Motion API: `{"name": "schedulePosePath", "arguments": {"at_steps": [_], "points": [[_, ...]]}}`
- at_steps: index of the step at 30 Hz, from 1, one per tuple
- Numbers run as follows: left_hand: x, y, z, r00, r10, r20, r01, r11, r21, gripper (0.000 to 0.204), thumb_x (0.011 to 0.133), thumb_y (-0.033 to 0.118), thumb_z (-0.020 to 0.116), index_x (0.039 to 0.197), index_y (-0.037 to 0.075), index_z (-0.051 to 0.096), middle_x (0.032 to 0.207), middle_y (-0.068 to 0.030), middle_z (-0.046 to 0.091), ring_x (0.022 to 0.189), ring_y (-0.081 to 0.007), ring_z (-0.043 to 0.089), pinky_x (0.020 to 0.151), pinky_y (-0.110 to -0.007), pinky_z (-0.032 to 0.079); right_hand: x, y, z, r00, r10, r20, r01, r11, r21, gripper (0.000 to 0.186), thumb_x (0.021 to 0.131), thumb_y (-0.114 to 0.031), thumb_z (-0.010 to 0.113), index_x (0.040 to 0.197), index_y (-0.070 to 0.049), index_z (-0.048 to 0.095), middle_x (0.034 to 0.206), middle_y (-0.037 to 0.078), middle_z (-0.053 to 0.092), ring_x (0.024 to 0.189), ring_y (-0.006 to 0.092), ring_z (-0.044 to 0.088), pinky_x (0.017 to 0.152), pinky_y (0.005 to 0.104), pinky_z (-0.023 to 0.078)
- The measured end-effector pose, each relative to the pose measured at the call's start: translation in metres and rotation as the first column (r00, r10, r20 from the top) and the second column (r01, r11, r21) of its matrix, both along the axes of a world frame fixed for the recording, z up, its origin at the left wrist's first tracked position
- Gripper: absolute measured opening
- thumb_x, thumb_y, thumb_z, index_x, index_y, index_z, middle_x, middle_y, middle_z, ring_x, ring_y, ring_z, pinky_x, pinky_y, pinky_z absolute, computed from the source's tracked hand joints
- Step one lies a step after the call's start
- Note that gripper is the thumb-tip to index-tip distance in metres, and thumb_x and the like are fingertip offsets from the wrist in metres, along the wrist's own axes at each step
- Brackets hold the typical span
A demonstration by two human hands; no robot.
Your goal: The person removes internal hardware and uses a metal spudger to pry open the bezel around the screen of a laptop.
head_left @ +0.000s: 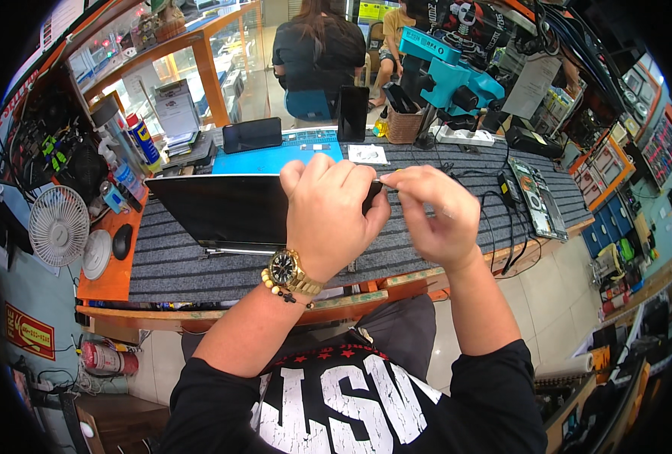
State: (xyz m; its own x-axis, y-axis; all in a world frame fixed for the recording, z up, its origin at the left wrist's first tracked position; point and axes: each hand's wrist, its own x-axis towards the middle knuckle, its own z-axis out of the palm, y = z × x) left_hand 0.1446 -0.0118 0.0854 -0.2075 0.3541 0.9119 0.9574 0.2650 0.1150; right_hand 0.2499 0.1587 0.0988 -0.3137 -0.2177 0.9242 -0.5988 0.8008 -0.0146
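Left grip wraps the upper right corner of a dark screen panel, left of centre in the frame, presumably to steady it as it stands over the striped surface. Right grip brings its fingertips to that same corner; whether they pinch something small, I cannot tell. Left knuckles hide most of the corner, and the hand covers the panel's right side. At its foot, a thin pale edge is too foreshortened to identify. The panel partly blocks a blue mat
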Motion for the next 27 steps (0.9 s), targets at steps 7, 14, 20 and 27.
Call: {"name": "schedulePosePath", "arguments": {"at_steps": [7, 14, 20, 27], "points": [[0.002, -0.002, 0.001, 1.0, 0.004, 0.017, -0.004, 1.0, -0.022, 0.021, 0.081, 0.021, 0.089, 0.096, 0.013, 0.078, 0.087, 0.001, 0.073, 0.088, -0.0258, 0.065, 0.092, -0.049, 0.039, 0.003, 0.004, 0.015, 0.849, 0.409, 0.334, -0.135, 0.779, -0.612, 0.01, 0.107, 0.006, 0.069, 0.113, 0.008, 0.077, 0.108, 0.014, 0.086, 0.099, 0.0171, 0.083, 0.09, 0.032, 0.066], [0.001, -0.004, 0.001, 1.0, 0.004, 0.02, -0.003, 1.0, -0.028, 0.022, 0.08, 0.023, 0.09, 0.095, 0.013, 0.078, 0.087, 0.0004, 0.073, 0.089, -0.0264, 0.065, 0.092, -0.049, 0.039, 0.005, -0.001, 0.022, 0.953, 0.083, 0.292, -0.03, 0.983, -0.181, 0.014, 0.099, 0.007, 0.076, 0.111, 0.002, 0.079, 0.102, 0.016, 0.082, 0.091, 0.0286, 0.082, 0.082, 0.0365, 0.065], [0.0, -0.003, -0.001, 1.0, -0.011, 0.021, 0.011, 1.0, -0.024, 0.021, 0.082, 0.024, 0.09, 0.094, 0.013, 0.077, 0.09, 0.0, 0.073, 0.092, -0.0259, 0.065, 0.092, -0.051, 0.039, 0.003, -0.003, 0.023, 0.995, -0.063, 0.079, 0.044, 0.974, 0.222, 0.022, 0.09, 0.007, 0.078, 0.111, 0.0, 0.077, 0.104, 0.019, 0.079, 0.094, 0.0392, 0.079, 0.082, 0.0405, 0.065], [0.002, -0.006, 0.001, 0.999, -0.006, 0.035, 0.007, 1.0, -0.012, 0.022, 0.08, 0.023, 0.09, 0.094, 0.013, 0.078, 0.088, -0.0002, 0.073, 0.09, -0.0266, 0.066, 0.093, -0.049, 0.04, 0.005, 0.003, 0.008, 0.857, 0.345, 0.382, -0.109, 0.847, -0.521, 0.013, 0.106, 0.008, 0.066, 0.112, 0.004, 0.076, 0.112, 0.017, 0.083, 0.104, 0.024, 0.083, 0.091, 0.0371, 0.068]]}}
